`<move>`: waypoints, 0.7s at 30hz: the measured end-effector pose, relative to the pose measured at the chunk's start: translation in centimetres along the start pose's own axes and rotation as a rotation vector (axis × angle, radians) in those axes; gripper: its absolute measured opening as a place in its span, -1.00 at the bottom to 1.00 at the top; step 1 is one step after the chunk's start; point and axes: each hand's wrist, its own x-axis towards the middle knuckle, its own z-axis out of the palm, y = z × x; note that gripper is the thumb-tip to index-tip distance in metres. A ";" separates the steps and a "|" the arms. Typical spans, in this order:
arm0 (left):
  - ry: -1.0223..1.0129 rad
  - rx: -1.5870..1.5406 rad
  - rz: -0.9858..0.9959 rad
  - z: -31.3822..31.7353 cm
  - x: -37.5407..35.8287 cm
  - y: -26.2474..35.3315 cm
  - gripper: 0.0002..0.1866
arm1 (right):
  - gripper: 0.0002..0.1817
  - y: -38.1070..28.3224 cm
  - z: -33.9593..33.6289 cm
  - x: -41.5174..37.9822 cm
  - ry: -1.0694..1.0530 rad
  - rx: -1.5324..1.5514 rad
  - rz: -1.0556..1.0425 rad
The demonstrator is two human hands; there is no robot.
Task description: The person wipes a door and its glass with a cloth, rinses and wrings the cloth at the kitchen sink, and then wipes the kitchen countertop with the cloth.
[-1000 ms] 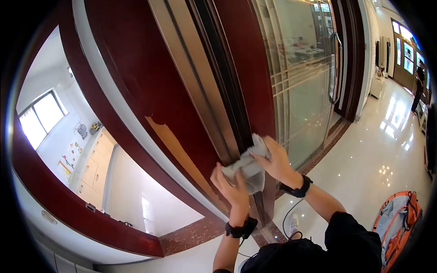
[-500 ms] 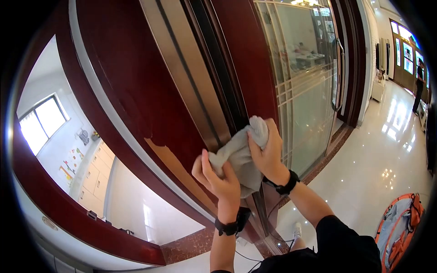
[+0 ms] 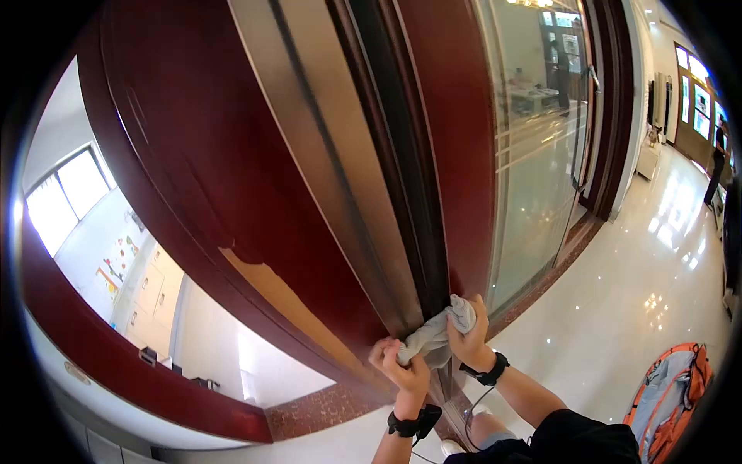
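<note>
Stretched between my two hands is a light grey cloth [image 3: 430, 337], bunched at both ends. My left hand [image 3: 403, 370] is closed on its left end, close to the lower part of the dark red door frame [image 3: 224, 147]. The right end is gripped by my right hand [image 3: 473, 338], with a bunch of cloth sticking up above the thumb. Behind the cloth runs a metal strip [image 3: 328, 124] with a dark groove [image 3: 398, 155] beside it. The cloth lies against or just in front of their lower part; contact cannot be made out exactly.
A sliding glass door [image 3: 533, 178] stands to the right. On the glossy floor [image 3: 587, 309] lies an orange and grey bag [image 3: 668, 402]. Another person [image 3: 717, 162] stands far off at the right. Through the left opening are pale cabinets [image 3: 154, 294] and a window [image 3: 69, 197].
Both hands have moved down along the door frame with the cloth. The cloth is now pulled into a narrower roll between them. The head view has shifted slightly.
</note>
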 end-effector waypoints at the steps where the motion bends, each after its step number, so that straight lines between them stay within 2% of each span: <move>1: -0.037 -0.012 -0.042 -0.3 -1.1 -0.2 -0.59 | -0.76 0.9 -0.1 -1.3 -0.018 -0.026 -0.004; 3: -0.096 -0.025 -0.124 -0.9 -3.2 -0.5 -0.57 | -0.76 2.7 -0.6 -3.8 -0.062 -0.063 -0.020; 5: -0.188 0.011 -0.216 -1.4 -6.1 -1.3 -0.53 | -0.71 3.9 -1.3 -6.1 -0.164 -0.110 0.054; 7: -0.253 0.075 -0.261 -1.5 -9.1 -2.0 -0.53 | -0.72 5.7 -1.9 -9.6 -0.185 -0.115 0.227; 9: -0.334 0.058 -0.432 -2.3 -10.5 -1.6 -0.55 | -0.74 4.2 -3.0 -9.7 -0.243 -0.079 0.299; 11: -0.438 -0.032 -0.607 -4.7 -11.5 -1.0 -0.55 | -0.71 2.9 -3.9 -12.1 -0.427 -0.023 0.354; 12: -0.422 0.030 -0.461 -5.1 -10.6 -0.4 -0.53 | -0.69 1.5 -4.1 -11.5 -0.490 0.035 0.345; 13: -0.425 0.044 -0.502 -6.0 -10.2 -0.2 -0.51 | -0.68 0.8 -4.1 -11.9 -0.565 0.050 0.317; 15: -0.327 0.038 -0.425 -7.7 -8.3 -0.3 -0.49 | -0.61 -0.3 -3.4 -11.9 -0.620 0.162 0.239; 17: -0.207 0.160 -0.376 -9.5 -5.5 -0.2 -0.48 | -0.56 -2.4 -1.2 -11.4 -0.543 0.294 0.247; 19: -0.027 0.188 -0.345 -11.0 -3.5 -0.9 -0.52 | -0.50 -4.2 0.9 -11.1 -0.679 0.402 0.231; 21: 0.162 0.184 -0.383 -13.0 -2.9 -2.3 -0.52 | -0.45 -5.7 3.6 -11.4 -0.791 0.408 0.081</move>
